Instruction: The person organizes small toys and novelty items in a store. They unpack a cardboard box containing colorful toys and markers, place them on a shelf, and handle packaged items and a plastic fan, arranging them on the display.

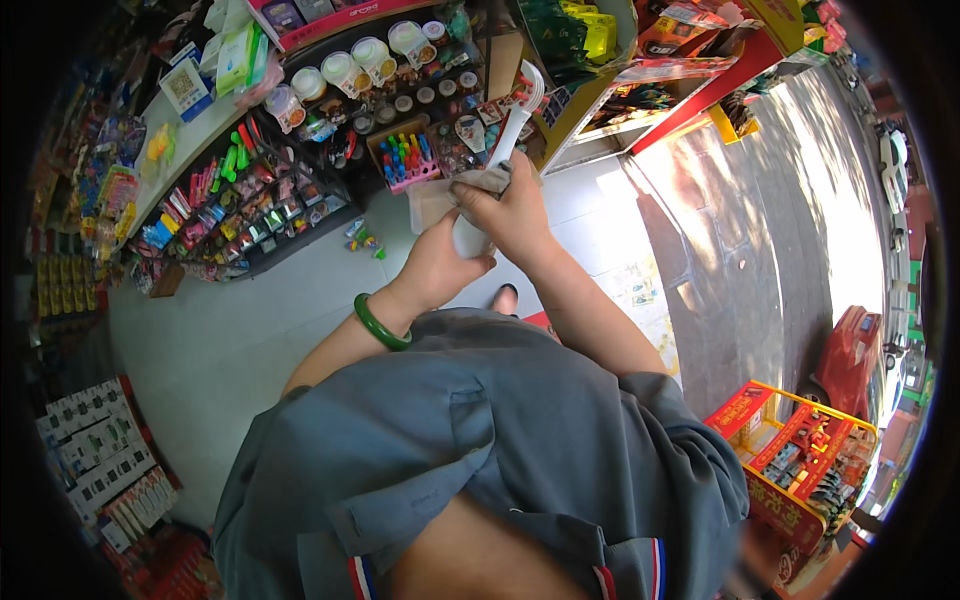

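Before my body, my left hand (442,262), with a green bangle (381,322) on its wrist, is closed around the smooth white lower end (470,238) of an object. Just above and to the right, my right hand (517,214) grips a greyish cloth (486,180) against the same object. From the cloth a white handle (510,137) slants up to a curved white head (533,86) with red parts near it; its exact kind cannot be told. A pale translucent box or tray (424,208) shows partly behind my hands.
Shelves of markers (407,156), lidded tubs (371,56) and small goods curve along the front and left. Small coloured toys (364,238) lie on the tiled floor (225,330). A yellow-red snack rack (799,457) stands at right, by the sunlit pavement (720,195) and a red car (847,364).
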`<move>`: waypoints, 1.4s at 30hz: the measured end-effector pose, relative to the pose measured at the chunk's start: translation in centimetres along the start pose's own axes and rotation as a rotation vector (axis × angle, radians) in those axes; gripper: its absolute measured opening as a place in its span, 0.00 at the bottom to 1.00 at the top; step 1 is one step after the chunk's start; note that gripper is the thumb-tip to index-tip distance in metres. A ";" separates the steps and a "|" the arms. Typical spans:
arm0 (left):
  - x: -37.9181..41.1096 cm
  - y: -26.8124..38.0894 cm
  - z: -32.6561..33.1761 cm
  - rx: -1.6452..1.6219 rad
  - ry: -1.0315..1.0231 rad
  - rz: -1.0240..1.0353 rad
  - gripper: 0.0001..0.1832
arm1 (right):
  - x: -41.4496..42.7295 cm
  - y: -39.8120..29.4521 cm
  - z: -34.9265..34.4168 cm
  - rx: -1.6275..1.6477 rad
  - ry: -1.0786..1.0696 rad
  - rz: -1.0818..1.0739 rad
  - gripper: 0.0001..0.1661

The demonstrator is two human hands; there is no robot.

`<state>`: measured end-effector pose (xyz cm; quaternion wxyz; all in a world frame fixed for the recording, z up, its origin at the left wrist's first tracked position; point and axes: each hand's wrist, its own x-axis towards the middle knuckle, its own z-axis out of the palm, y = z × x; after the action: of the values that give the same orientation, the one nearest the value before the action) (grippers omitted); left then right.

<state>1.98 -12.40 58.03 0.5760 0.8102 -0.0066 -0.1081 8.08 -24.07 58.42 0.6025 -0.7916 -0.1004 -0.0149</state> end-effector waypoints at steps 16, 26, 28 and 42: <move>-1.2 0.7 0.3 -0.636 -0.448 -0.069 0.29 | 1.4 -1.3 -4.5 0.457 -0.040 0.193 0.19; 0.0 0.0 -0.1 -0.590 -0.260 -0.002 0.28 | -0.9 -1.3 -3.1 0.432 -0.306 0.218 0.36; 0.4 -0.5 -0.4 -0.569 -0.221 0.004 0.29 | -1.6 -1.0 -2.7 0.355 -0.303 0.150 0.41; 0.6 -0.5 -2.1 -1.108 -0.523 -0.093 0.32 | 1.5 -0.6 -3.4 0.532 -0.301 0.237 0.19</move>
<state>2.93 -10.37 58.09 0.8855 0.3364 -0.0552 -0.3157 9.81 -26.93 60.12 0.7643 -0.6057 -0.0960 0.1994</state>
